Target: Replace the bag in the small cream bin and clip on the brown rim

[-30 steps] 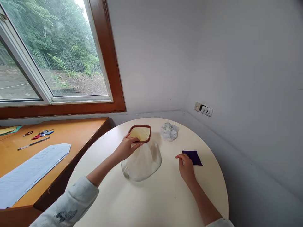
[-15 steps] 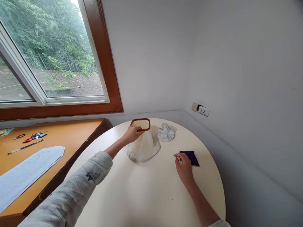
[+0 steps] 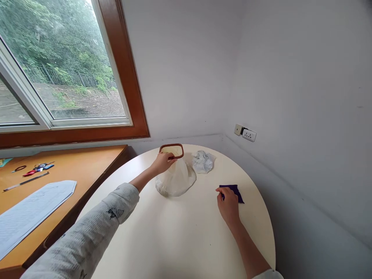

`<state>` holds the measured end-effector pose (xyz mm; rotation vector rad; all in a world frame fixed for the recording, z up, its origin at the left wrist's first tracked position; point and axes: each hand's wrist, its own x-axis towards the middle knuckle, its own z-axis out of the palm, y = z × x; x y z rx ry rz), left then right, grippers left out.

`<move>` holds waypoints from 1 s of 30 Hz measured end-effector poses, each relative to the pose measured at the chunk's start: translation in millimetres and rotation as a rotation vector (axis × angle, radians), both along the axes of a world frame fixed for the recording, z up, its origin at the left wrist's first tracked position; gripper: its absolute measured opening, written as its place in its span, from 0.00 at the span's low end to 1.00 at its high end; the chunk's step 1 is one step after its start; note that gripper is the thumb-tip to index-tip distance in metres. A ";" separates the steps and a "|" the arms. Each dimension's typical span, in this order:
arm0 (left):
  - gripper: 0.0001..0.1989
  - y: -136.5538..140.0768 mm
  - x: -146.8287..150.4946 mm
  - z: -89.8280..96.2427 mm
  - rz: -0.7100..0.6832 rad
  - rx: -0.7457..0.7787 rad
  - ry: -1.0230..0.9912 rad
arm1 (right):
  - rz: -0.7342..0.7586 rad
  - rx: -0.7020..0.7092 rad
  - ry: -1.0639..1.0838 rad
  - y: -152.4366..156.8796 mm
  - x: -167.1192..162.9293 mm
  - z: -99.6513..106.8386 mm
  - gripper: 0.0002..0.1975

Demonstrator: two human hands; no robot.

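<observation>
My left hand (image 3: pixel 164 161) is closed on the front edge of a brown rounded-rectangular rim (image 3: pixel 180 147). From this rim, a whitish translucent plastic bag (image 3: pixel 178 180) hangs down and spreads out over the pale round table (image 3: pixel 174 240). My right hand (image 3: pixel 228 203) rests over the left part of a small dark purple square of fabric (image 3: pixel 235 190). Its fingers and thumb are curled together, with some purple showing between them. The fabric's right corners lie flat on the table. A crumpled white plastic bag (image 3: pixel 203 162) sits just right of the rim and its bag.
A brown wooden desk (image 3: pixel 87 159) stands at the left, holding papers (image 3: pixel 40 211), a pen (image 3: pixel 26 182), a bunch of keys (image 3: pixel 39 168) and a dark loop (image 3: pixel 19 169). Walls border the table behind and at the right, with a power socket (image 3: pixel 249 135). Above the desk is a window (image 3: pixel 72 66).
My right hand's fingers have curled in and drawn closer together at the purple fabric. My left hand keeps its hold on the rim. The view has shifted slightly.
</observation>
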<state>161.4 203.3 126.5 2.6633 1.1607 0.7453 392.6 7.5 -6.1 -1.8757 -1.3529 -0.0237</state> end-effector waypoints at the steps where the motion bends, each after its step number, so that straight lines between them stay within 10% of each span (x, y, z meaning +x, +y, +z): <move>1: 0.12 -1.1 -0.6 -0.6 0.001 0.012 -0.019 | -0.034 -0.037 -0.036 -0.1 3.9 -2.0 0.11; 13: 0.11 -57.6 -23.6 -14.0 0.111 0.148 -0.381 | -0.193 -0.182 -0.122 -1.9 24.4 -18.3 0.14; 19: 0.10 -100.1 -46.0 -49.2 0.185 -0.023 -0.532 | -0.166 -0.166 -0.177 -2.6 29.5 -15.8 0.11; 30: 0.17 -166.9 -25.1 -95.5 -0.069 -1.638 -1.284 | 0.430 0.037 0.506 -3.5 -95.2 13.4 0.10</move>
